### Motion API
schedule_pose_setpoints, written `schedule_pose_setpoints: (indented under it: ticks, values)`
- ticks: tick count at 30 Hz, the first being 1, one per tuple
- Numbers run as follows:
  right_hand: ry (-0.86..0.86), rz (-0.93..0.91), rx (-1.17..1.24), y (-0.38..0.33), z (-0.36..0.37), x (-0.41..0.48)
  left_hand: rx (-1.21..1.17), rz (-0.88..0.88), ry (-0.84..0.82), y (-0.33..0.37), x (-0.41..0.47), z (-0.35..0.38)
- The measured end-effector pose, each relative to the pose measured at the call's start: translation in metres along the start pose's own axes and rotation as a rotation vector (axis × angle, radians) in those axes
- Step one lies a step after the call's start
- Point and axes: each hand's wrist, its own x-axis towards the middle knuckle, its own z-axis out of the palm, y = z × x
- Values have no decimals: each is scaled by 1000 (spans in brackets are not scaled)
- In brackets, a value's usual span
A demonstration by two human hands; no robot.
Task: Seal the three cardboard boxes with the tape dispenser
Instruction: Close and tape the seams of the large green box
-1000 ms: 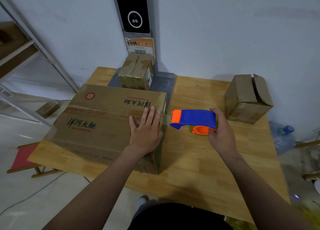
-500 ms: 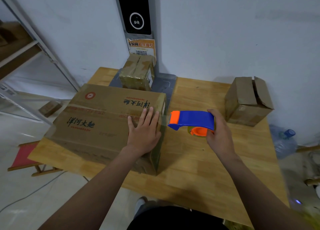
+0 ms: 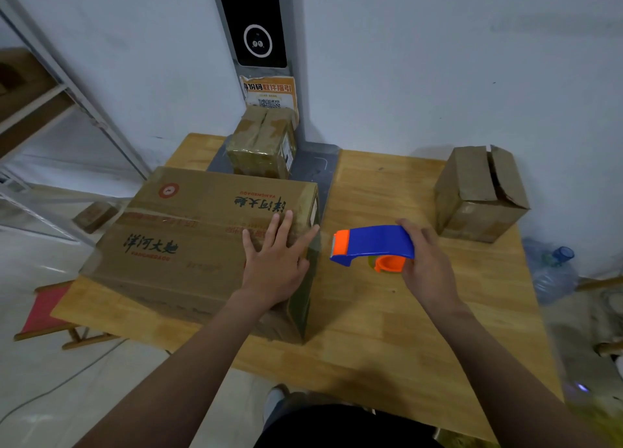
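Left hand (image 3: 274, 265) has splayed across large box (image 3: 188, 232); tape dispenser (image 3: 374, 242) blue, orange-tipped.

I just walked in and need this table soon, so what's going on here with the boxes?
A person is taping cardboard boxes on the wooden table. Their left hand presses flat on the large box near its right end, while the right hand holds the blue and orange tape dispenser just off that end. The small box at the back looks taped over. The box at the right has its top flaps slightly apart, so it looks unsealed.
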Motion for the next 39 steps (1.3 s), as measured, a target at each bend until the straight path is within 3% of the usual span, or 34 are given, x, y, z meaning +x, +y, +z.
schedule_pose_setpoints:
  ticks: [14,21,29,39]
  values:
    - [-294,75,-433,-46,-6,20,136,24,-188,15,6,-14]
    - [-439,284,-275,9,13,12,134,26,-85,18,2,-14]
    - [-651,361,-296,55,63,8,132,-31,-32,20,4,-6]
    - [-677,392,-267,90,122,0,98,-41,-42,13,7,5]
